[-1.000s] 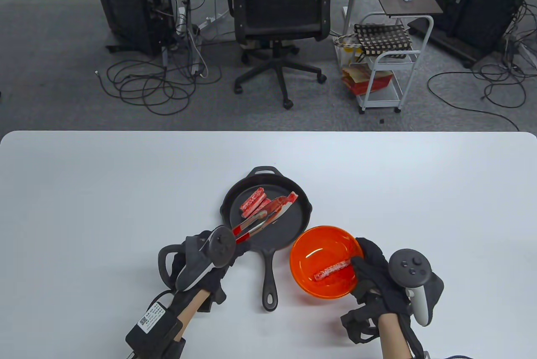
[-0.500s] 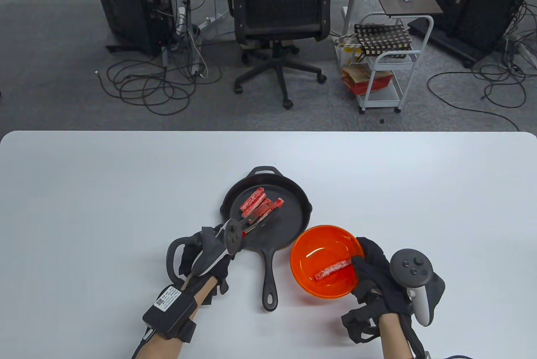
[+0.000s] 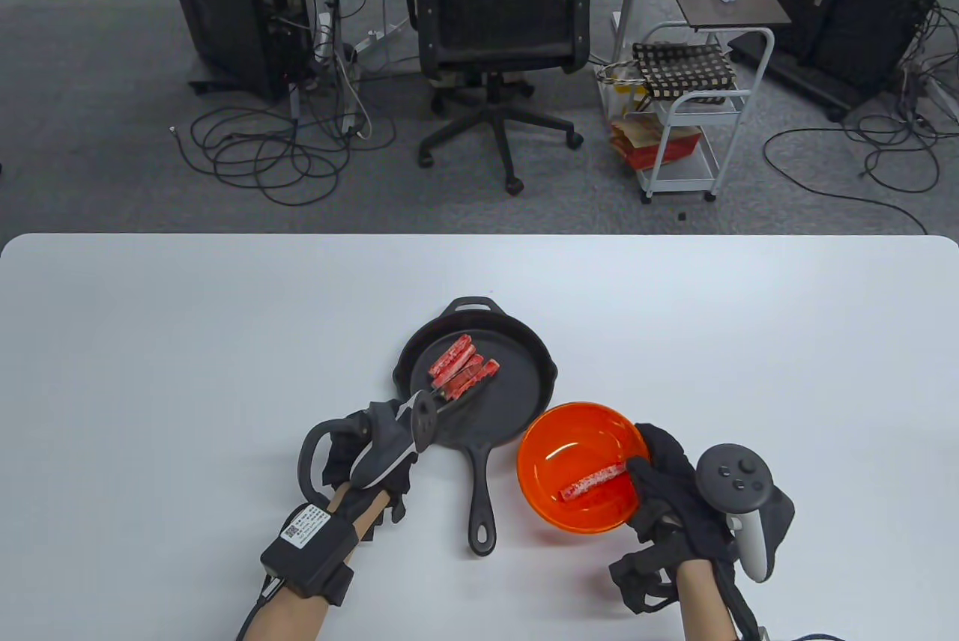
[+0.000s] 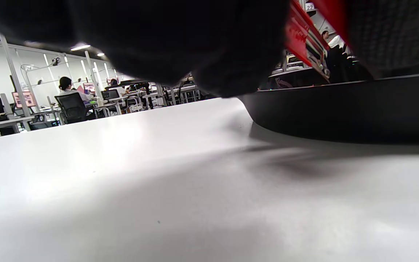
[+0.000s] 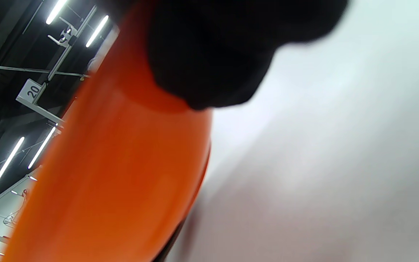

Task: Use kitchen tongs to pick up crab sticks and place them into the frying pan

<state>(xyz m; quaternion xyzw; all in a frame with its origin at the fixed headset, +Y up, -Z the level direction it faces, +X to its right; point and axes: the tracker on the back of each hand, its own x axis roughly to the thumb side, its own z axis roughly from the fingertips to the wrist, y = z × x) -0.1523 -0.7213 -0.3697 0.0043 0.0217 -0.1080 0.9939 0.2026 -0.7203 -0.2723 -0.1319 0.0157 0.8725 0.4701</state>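
Note:
A black cast-iron frying pan [image 3: 524,401] stands mid-table with several red crab sticks [image 3: 453,359] at its left side. My left hand [image 3: 389,422] grips the kitchen tongs [image 3: 447,398] at the pan's near-left rim. Their tips reach the nearest stick [image 3: 474,374]; whether they still pinch it I cannot tell. In the left wrist view the red tong arm [image 4: 296,32] runs above the pan wall [image 4: 340,109]. One crab stick [image 3: 594,482] lies in the orange bowl [image 3: 554,446], slightly tilted. My right hand [image 3: 648,480] holds its right rim; the bowl [image 5: 122,163] fills the right wrist view.
The pan's handle [image 3: 481,499] points toward me between the two hands. The white table [image 3: 187,341] stretches wide on both sides. Beyond its far edge stand an office chair [image 3: 498,34], a white trolley [image 3: 689,117] and floor cables.
My left hand has drawn back toward me and turned. The tongs carried a crab stick from the pan's middle to lie beside the others on the left. The right hand and bowl stayed put.

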